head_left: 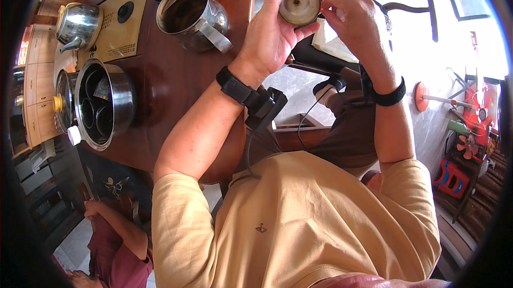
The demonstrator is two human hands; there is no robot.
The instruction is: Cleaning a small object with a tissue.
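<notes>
My left hand (271, 40) grips a small round metal lid (300, 11) by its edge, fingers behind it and thumb at the rim. The lid's stained inner face shows, with a dark spot in the middle. Close by on the right, my right hand (357, 18) has its fingers pinched together near the lid's rim. Something small and pale seems to show between those fingertips, too small to name. On the table to the left of my hands stands a lidless stainless steel kettle (215, 16) with a flat metal handle, its inside dark and stained.
On the brown wooden table (160, 82) are a steel pot (124, 103) with dark cups inside, a glass lid (64, 98) and a shiny teapot (80, 23) on a tan tray (116, 41). A black metal chair (409, 7) stands beyond my hands. Another person (120, 245) sits at lower left.
</notes>
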